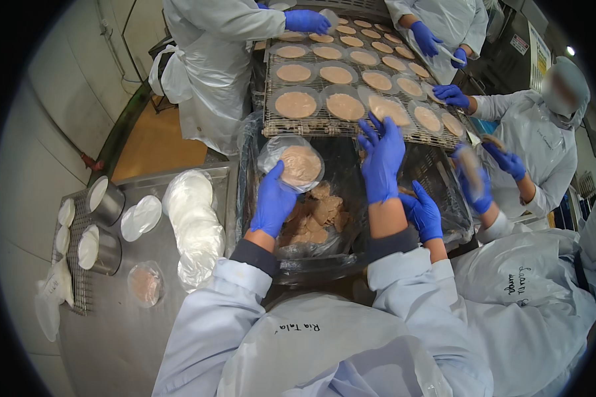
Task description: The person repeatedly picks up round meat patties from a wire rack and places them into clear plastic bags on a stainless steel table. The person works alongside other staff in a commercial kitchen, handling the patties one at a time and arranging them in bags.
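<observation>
Bench, left: here's the grey metal bench (pixel 122 331), with one flat tan patty on film (pixel 146 284) and a trailing row of translucent round film sheets (pixel 195 215) beside it.
Closest obstacle: a co-worker's blue-gloved hand (pixel 422 213) sits right beneath the right forearm, crowding that side.
Bin, centre: a black plastic-lined bin (pixel 311 268) gapes between the arms, broken tan scraps (pixel 314 215) inside.
Left hand: blue-gloved left hand (pixel 271 202), gripping by the near-left edge.
Held piece: a round tan patty with clear film (pixel 300 167), ahead and right of that hand, above the bin; round, so no long axis. The conveyor lies beyond it.
Right hand: blue-gloved right hand (pixel 384 162), nearer the conveyor, fingers spread at a blurred tan patty (pixel 389 110); gripping or not, I can't tell.
Conveyor: wire-mesh conveyor (pixel 281 128), its front row crowded with patties.
Far side: more blue-gloved hands (pixel 308 22) work along it.
</observation>
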### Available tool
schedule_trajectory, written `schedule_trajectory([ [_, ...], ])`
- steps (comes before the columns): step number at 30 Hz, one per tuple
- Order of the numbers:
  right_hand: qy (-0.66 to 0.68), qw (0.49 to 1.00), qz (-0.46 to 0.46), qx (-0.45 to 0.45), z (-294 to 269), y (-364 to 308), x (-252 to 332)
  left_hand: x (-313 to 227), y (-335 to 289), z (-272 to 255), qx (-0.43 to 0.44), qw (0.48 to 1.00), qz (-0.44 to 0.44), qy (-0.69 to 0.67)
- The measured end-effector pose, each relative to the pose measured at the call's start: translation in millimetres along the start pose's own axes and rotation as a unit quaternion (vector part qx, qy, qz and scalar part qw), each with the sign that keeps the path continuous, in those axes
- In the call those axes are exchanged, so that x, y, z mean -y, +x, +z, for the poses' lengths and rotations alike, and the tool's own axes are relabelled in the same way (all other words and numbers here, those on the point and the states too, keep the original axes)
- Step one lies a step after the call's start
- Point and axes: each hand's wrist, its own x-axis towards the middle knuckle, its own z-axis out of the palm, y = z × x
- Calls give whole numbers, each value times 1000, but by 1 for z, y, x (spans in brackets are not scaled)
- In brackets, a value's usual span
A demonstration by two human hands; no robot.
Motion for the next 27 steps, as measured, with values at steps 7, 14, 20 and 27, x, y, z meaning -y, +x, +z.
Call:
schedule_trajectory([
  [7, 110, 945, 279, 132, -7, -23, -30, -26, -18, -3, 35, 999, 8, 9],
  [14, 177, 943, 278, 50, -38, -7, -43, -33, 11, 24, 107, 994, 10, -1],
  [20, 238, 922, 291, 96, -47, -1, -57, -12, 54, 27, 20, 998, 24, 48],
  [27, 145, 954, 183, 185, 5, -20, -2, -27, -9, 5, -56, 997, 50, -15],
])
